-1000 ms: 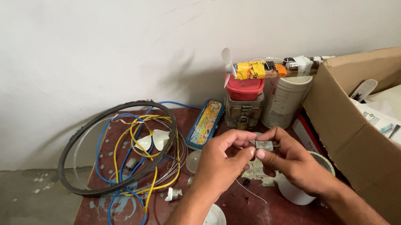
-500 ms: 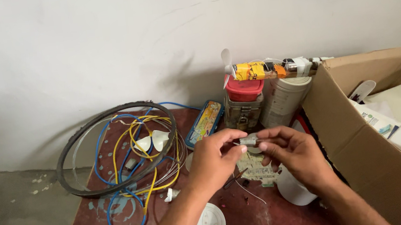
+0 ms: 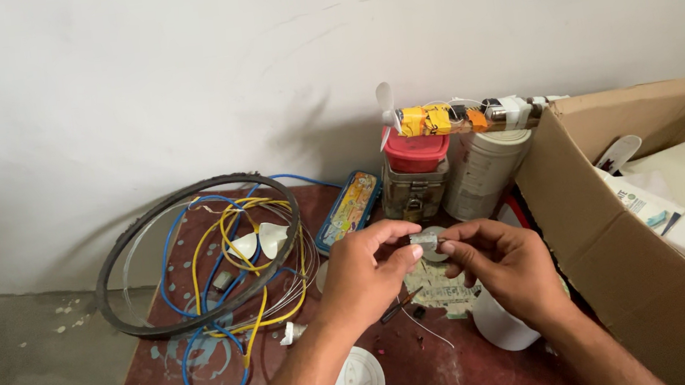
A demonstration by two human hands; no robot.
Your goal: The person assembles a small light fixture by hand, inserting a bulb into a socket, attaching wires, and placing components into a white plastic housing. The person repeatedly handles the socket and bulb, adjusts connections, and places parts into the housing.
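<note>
Together left hand (image 3: 362, 274) and right hand (image 3: 507, 266) pinch a small grey part (image 3: 429, 240)

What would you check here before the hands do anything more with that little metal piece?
1. Both hands on the metal piece: ok, left hand and right hand pinch it.
2. Piece held above the table: ok.
3. Wires away from the hands: ok, they lie to the left.
4. Screwdriver within reach: ok, under the hands.
5. Piece undamaged: cannot tell, too small.
</note>
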